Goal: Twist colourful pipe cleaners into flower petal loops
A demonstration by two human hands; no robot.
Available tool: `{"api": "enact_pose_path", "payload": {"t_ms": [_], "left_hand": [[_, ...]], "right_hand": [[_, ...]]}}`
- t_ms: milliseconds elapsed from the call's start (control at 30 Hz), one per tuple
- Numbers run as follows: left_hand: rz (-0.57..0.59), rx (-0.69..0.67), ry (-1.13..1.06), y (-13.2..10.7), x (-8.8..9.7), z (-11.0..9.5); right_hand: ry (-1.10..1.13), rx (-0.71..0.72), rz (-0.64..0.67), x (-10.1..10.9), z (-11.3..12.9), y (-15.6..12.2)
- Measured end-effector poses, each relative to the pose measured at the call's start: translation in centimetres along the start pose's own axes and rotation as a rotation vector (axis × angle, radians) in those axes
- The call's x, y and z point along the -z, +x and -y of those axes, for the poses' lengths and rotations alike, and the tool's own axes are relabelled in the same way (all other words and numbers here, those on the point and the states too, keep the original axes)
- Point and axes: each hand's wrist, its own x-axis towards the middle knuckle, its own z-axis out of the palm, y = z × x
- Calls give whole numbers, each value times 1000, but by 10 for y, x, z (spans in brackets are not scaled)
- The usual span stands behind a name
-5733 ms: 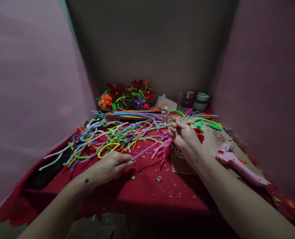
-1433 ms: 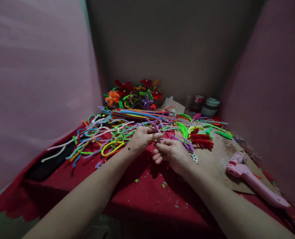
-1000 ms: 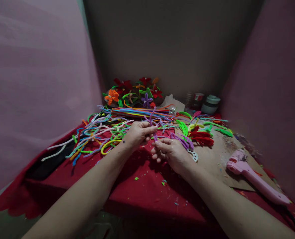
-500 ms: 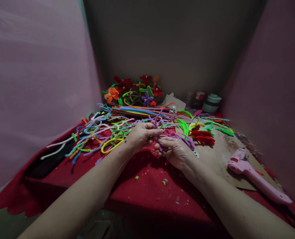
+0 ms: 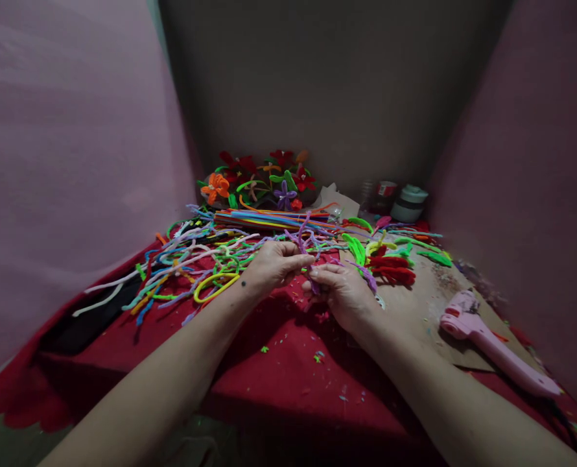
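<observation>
We pinched a purple pipe cleaner [image 5: 304, 241] between our left hand [image 5: 272, 264] and right hand [image 5: 340, 290], fingers clamped on it, just in front of the loose pipe-cleaner pile [image 5: 205, 256]. It looked partly twisted, perhaps; finished flowers [image 5: 262, 181] lay behind the pile.

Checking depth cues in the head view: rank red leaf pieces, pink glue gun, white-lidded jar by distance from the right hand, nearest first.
From the right hand:
1. red leaf pieces, just right of the hand, on the cardboard.
2. pink glue gun, farther right, near the table's edge.
3. white-lidded jar, at the back by the wall.
Gun and jar are fairly close to call; the jar seems farther.
</observation>
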Motion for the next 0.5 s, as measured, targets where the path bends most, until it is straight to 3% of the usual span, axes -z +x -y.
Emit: {"api": "enact_pose_path", "payload": {"t_ms": [500], "left_hand": [[53,-70,-16,0,1,2]], "right_hand": [[-33,32,81,-1,-1,-2]]}}
